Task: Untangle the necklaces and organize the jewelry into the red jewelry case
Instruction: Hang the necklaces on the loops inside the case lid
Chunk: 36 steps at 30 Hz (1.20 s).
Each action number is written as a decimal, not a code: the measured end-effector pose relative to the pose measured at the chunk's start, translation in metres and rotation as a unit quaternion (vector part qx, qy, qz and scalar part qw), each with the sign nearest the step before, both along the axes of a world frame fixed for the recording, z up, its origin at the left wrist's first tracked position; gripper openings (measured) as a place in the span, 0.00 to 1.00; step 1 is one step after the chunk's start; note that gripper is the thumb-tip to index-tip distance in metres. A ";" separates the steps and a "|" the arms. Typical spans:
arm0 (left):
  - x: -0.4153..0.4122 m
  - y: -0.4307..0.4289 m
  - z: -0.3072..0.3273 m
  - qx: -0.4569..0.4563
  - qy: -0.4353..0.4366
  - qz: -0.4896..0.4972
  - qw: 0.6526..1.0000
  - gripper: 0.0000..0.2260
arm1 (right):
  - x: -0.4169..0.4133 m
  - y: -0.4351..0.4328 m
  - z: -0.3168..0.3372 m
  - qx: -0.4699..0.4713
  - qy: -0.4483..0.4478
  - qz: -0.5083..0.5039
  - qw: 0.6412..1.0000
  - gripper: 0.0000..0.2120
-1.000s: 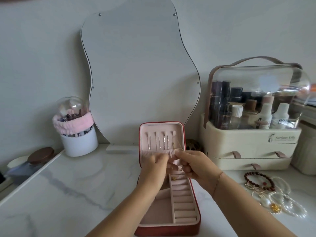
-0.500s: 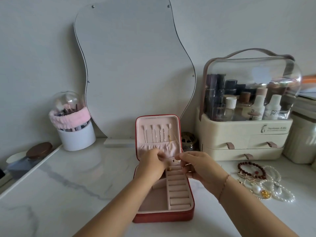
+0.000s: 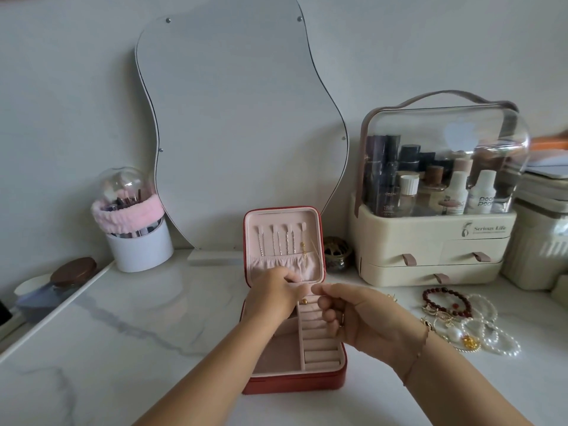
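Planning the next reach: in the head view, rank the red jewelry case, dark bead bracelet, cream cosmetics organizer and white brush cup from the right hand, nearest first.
1. Red jewelry case, partly under the right hand.
2. Dark bead bracelet, lying to its right.
3. Cream cosmetics organizer, behind the bracelet, back right.
4. White brush cup, back left.

My jewelry case (image 3: 295,385) at lower centre is red outside and pale pink inside. The table (image 3: 123,348) is white marble with grey veins. At right lie dark red beads (image 3: 436,291) and white pearls (image 3: 504,348). At left is a pink headband (image 3: 132,215).
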<state>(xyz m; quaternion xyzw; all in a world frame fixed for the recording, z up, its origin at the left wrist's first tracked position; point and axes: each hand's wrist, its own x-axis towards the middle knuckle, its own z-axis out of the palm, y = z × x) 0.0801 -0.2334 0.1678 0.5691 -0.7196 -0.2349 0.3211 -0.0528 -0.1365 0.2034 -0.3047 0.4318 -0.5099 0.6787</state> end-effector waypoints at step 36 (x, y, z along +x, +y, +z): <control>0.026 0.078 0.020 -0.006 0.175 -0.075 0.982 0.15 | 0.003 0.004 0.014 -0.043 0.020 0.005 0.999 0.06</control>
